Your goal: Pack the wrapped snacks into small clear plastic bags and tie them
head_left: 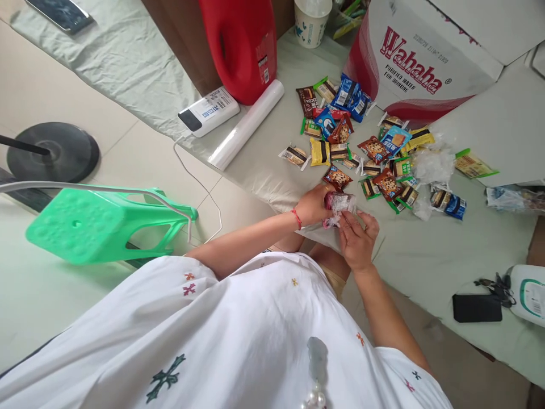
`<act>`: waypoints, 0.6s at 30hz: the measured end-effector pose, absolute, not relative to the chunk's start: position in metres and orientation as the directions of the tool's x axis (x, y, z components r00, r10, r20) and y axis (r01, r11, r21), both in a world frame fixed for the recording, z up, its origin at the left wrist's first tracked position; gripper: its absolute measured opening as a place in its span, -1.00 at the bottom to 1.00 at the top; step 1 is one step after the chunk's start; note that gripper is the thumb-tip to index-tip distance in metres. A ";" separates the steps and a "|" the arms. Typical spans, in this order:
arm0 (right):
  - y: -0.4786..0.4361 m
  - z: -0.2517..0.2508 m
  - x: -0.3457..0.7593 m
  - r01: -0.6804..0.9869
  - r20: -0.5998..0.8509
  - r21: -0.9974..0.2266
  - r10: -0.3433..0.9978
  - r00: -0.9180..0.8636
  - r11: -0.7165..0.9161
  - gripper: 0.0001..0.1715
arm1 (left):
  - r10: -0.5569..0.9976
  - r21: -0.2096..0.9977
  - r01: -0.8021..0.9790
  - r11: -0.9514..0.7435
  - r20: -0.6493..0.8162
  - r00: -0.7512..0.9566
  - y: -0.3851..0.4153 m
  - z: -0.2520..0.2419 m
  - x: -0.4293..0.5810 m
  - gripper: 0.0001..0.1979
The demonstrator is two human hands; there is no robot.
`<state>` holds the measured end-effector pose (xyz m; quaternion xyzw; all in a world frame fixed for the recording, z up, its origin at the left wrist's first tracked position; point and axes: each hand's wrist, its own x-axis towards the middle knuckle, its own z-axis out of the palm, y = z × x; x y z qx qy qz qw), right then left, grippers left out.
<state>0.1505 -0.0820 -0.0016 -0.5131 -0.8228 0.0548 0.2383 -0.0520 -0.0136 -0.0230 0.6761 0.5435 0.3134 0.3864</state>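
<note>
At the table's near edge, my left hand (314, 205), with a red string bracelet on the wrist, is closed around a small dark-red packet wrapped in clear film (340, 202). The fingers of my right hand (358, 238) pinch the crinkled film at its lower right side. What lies inside the wrapping I cannot make out. Just beyond my hands is a brown snack packet (338, 178). Several more small packets lie loosely on the cloth behind it, among them a yellow packet (319, 152) and a blue packet (344, 91).
Crumpled clear plastic (434, 162) lies among the packets at right. Behind stand a Wahaha box (419, 62), a red jug (242, 48) and a paper cup (313, 23). A film roll (247, 125) and power bank (208, 111) are at left. On the floor is a green stool (80, 224).
</note>
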 end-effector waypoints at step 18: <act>-0.105 -0.017 0.155 0.622 0.259 -0.603 0.860 -0.440 0.500 -0.21 | 0.749 0.497 0.563 -0.661 0.384 0.541 -0.079 -0.043 -0.062 -0.48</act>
